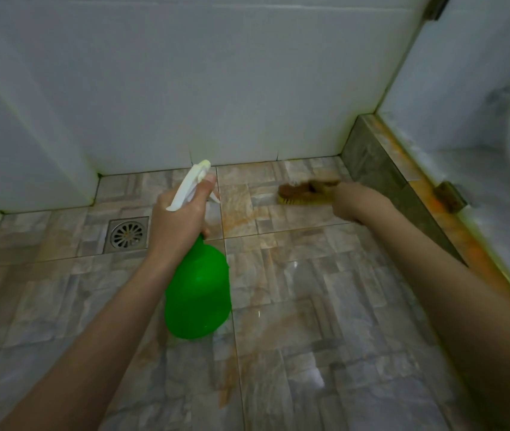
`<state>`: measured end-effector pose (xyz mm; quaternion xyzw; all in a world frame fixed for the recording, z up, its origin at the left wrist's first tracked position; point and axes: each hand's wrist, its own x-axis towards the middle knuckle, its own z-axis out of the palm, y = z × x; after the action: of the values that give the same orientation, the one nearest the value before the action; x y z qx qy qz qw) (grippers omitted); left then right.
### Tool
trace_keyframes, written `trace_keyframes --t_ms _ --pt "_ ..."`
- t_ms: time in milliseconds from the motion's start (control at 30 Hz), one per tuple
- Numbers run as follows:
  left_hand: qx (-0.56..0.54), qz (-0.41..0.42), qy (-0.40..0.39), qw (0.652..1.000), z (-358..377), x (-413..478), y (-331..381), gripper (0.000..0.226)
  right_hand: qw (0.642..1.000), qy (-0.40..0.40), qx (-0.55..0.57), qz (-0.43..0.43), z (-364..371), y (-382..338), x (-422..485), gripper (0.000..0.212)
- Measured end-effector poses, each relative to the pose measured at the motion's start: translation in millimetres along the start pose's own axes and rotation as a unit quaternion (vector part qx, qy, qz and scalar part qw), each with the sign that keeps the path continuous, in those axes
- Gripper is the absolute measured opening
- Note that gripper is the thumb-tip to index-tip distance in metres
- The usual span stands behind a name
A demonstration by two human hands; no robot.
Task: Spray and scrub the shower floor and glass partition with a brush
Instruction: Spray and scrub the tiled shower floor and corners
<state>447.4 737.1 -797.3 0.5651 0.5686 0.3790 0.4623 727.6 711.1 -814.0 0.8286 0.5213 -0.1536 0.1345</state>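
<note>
My left hand (179, 222) grips the white trigger head of a green spray bottle (199, 293), held above the floor with its nozzle aimed toward the back wall. My right hand (356, 202) holds a brown scrub brush (303, 192) with yellow bristles, pressed on the stone-pattern floor tiles (294, 306) near the back right corner. The brush is motion-blurred. Orange stains streak the tiles around the brush and down the middle of the floor. The glass partition (471, 88) rises on the right above a stained curb.
A round metal floor drain (127, 234) sits in the floor at back left. White tiled walls (185, 88) close the back and left. A tiled curb (381, 169) with a metal hinge bracket (448, 195) runs along the right.
</note>
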Motion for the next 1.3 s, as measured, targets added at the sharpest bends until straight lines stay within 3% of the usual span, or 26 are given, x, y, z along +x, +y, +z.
trace_keyframes --t_ms 67,133,200,300,400,500,600,700,767,867,933,1033,1133,1233,1300 --pt "0.006 0.012 0.004 1.000 -3.4 0.1 -2.3 0.038 0.997 0.055 0.049 -0.007 4.8 2.5 26.6 0.063" --pt "0.013 0.025 0.004 1.000 -8.2 0.1 -5.6 0.038 0.993 0.075 0.088 -0.007 7.4 3.6 46.2 0.061" --pt "0.017 0.030 0.011 0.999 -14.5 -0.9 -7.2 0.039 0.995 0.064 0.082 -0.007 9.3 -1.6 52.4 0.058" --pt "0.015 0.016 0.035 0.999 -24.3 -1.7 -9.7 0.036 0.999 0.016 0.042 -0.031 17.1 -31.3 28.8 0.076" --pt "0.006 0.032 0.043 0.999 -31.9 -2.4 -13.4 0.018 0.994 0.020 0.084 -0.062 23.4 -61.8 29.7 0.088" --pt "-0.020 0.049 0.055 0.997 -41.0 1.5 -18.0 0.008 0.990 0.067 0.111 -0.051 2.5 -82.5 48.6 0.079" --pt "-0.040 0.043 0.065 0.996 -51.2 3.4 -22.0 0.011 0.996 0.040 0.056 -0.054 0.5 -107.6 28.7 0.060" --pt "-0.038 0.037 0.062 0.997 -61.3 -1.1 -24.2 0.013 0.992 0.036 0.078 -0.089 19.0 -123.1 19.1 0.079" --pt "-0.038 0.042 0.063 0.996 -66.9 -8.6 -22.5 0.010 0.991 0.062 0.095 -0.074 13.6 -126.8 40.6 0.077" --pt "-0.026 0.044 0.065 0.997 -77.5 -19.5 -21.3 0.025 0.995 0.053 0.040 -0.070 -3.9 -132.8 30.3 0.063" --pt "-0.036 0.050 0.067 0.996 -85.3 -23.1 -22.7 0.024 0.996 0.030 -0.009 -0.081 3.1 -135.4 2.1 0.051" --pt "-0.018 0.047 0.065 0.997 -94.1 -24.6 -31.6 0.023 0.994 0.017 -0.041 -0.103 22.8 -137.2 -23.5 0.070" --pt "0.005 0.043 0.061 0.997 -100.6 -32.7 -34.7 0.025 0.994 0.035 0.001 -0.105 11.7 -136.7 4.6 0.084" --pt "0.001 0.033 0.054 0.998 -112.9 -42.9 -39.2 0.023 0.994 0.018 -0.029 -0.103 -16.9 -138.2 9.0 0.068" --pt "0.001 0.029 0.052 0.998 -122.2 -51.4 -43.0 0.035 0.991 -0.009 -0.086 -0.100 -19.7 -142.3 -23.4 0.048"
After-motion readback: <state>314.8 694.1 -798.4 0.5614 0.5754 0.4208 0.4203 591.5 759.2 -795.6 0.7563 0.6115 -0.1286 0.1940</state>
